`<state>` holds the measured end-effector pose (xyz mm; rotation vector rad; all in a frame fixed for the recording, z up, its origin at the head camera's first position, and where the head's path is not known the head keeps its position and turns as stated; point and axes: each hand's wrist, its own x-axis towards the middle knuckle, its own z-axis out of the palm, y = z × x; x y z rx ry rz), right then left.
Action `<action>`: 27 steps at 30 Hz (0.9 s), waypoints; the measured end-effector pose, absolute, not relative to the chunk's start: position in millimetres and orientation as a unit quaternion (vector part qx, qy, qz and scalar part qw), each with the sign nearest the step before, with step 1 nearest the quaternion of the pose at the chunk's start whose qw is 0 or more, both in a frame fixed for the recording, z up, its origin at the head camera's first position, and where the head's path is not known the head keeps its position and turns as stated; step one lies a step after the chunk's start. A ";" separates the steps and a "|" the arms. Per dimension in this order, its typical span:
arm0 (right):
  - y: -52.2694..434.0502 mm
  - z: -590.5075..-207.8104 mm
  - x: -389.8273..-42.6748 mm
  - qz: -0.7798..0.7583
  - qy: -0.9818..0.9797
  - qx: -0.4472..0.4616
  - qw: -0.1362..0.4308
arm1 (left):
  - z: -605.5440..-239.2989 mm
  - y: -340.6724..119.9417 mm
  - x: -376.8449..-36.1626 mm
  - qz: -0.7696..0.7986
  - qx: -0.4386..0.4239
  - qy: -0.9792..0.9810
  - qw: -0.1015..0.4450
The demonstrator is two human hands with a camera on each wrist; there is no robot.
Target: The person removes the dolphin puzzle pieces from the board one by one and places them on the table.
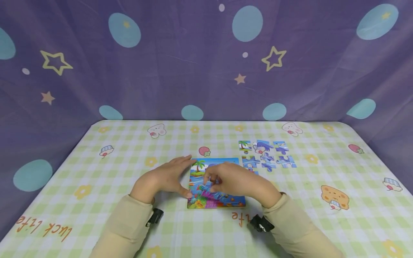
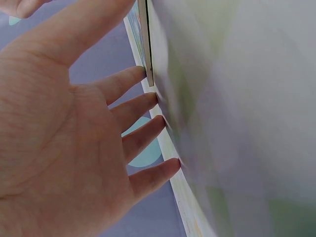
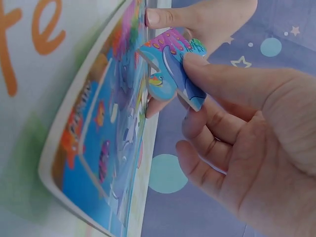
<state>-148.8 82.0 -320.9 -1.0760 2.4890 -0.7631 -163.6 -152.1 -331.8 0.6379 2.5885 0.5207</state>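
Note:
Over a colourful sea-scene puzzle board (image 1: 232, 201), my right hand (image 1: 230, 179) pinches a jigsaw piece (image 3: 170, 69) between thumb and fingers. The piece is blue with pink coral and is tilted above the board in the right wrist view. My left hand (image 1: 169, 177) rests at the board's left side, thumb on its lower left edge and fingers spread toward the upper left corner. In the left wrist view the left fingers (image 2: 143, 140) are extended, their tips at the tablecloth and the board's edge. Part of the board is hidden under the right hand.
Several loose puzzle pieces (image 1: 267, 157) lie in rows to the board's upper right, one partly behind the right hand. A green checked tablecloth (image 1: 113, 172) with printed cartoons covers the table. Behind it hangs a purple curtain (image 1: 200, 64) with stars and dots.

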 end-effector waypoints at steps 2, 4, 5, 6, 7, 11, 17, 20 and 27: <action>83.3 -320.1 -149.0 -0.268 0.872 -0.376 0.162 | -331.7 -152.0 -163.5 0.188 0.229 0.931 0.212; 84.7 -319.0 -149.5 -0.267 0.872 -0.376 0.162 | -331.7 -152.0 -163.6 0.189 0.228 0.931 0.212; 85.3 -318.3 -149.8 -0.267 0.873 -0.374 0.165 | -331.7 -151.9 -163.6 0.188 0.228 0.931 0.212; 86.2 -317.6 -150.2 -0.267 0.873 -0.372 0.167 | -331.7 -151.8 -163.7 0.188 0.228 0.932 0.212; 87.1 -316.8 -150.6 -0.267 0.873 -0.370 0.171 | -331.8 -151.8 -163.8 0.188 0.229 0.931 0.211; 91.6 -314.1 -152.4 -0.275 0.871 -0.364 0.184 | -332.7 -151.8 -164.4 0.186 0.231 0.931 0.210; 98.2 -310.9 -154.3 -0.268 0.874 -0.362 0.183 | -333.1 -151.2 -164.8 0.187 0.230 0.932 0.210; 101.9 -309.1 -155.4 -0.266 0.874 -0.362 0.185 | -332.8 -151.0 -164.7 0.186 0.231 0.932 0.209; 110.7 -305.5 -159.4 -0.262 0.875 -0.363 0.184 | -331.9 -151.0 -164.3 0.185 0.235 0.932 0.206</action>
